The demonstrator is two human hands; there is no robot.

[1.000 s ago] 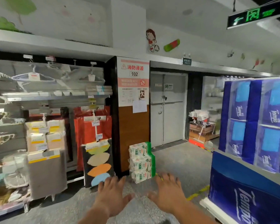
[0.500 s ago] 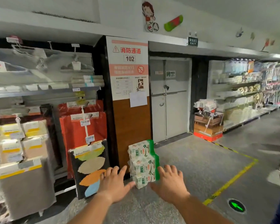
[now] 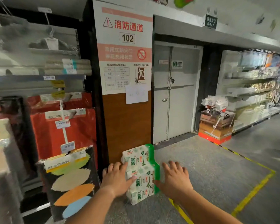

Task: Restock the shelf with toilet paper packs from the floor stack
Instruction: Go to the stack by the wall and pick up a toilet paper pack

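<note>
A stack of three white-and-green toilet paper packs (image 3: pixel 140 173) stands on the grey floor against a brown wall panel. My left hand (image 3: pixel 116 179) reaches out at the stack's left side, fingers spread, thumb near the middle pack. On the stack's right side my right hand (image 3: pixel 174 179) is stretched out with fingers spread, its thumb at the green edge. Neither hand grips a pack.
A shelf unit (image 3: pixel 39 78) on the left holds hangers, red mats (image 3: pixel 63 130) and a black mat with coloured ovals (image 3: pixel 71 183). A grey fire door (image 3: pixel 174 92) is straight ahead. A cardboard mop display (image 3: pixel 216 125) and more shelves (image 3: pixel 252 88) stand at the right. Yellow floor lines (image 3: pixel 252 191) run across the aisle.
The view has turned away from the blue packs and closed in on the stack. Both hands have moved forward to either side of it.
</note>
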